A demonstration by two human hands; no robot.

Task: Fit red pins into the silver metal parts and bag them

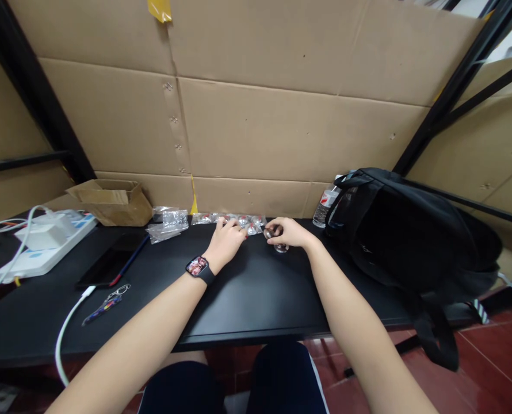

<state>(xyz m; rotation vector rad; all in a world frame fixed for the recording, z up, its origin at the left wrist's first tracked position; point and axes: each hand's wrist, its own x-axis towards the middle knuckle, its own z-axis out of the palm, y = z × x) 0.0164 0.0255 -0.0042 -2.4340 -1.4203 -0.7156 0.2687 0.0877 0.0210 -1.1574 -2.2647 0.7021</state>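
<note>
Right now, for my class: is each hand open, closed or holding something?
Left hand: bent over the clear packets; whether it grips one cannot be told.
Right hand: closed on a small shiny rounded object.

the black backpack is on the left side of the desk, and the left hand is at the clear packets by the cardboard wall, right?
Not quite: the head view shows the black backpack on the right side of the desk. The left hand is indeed at the clear packets by the cardboard wall.
</note>
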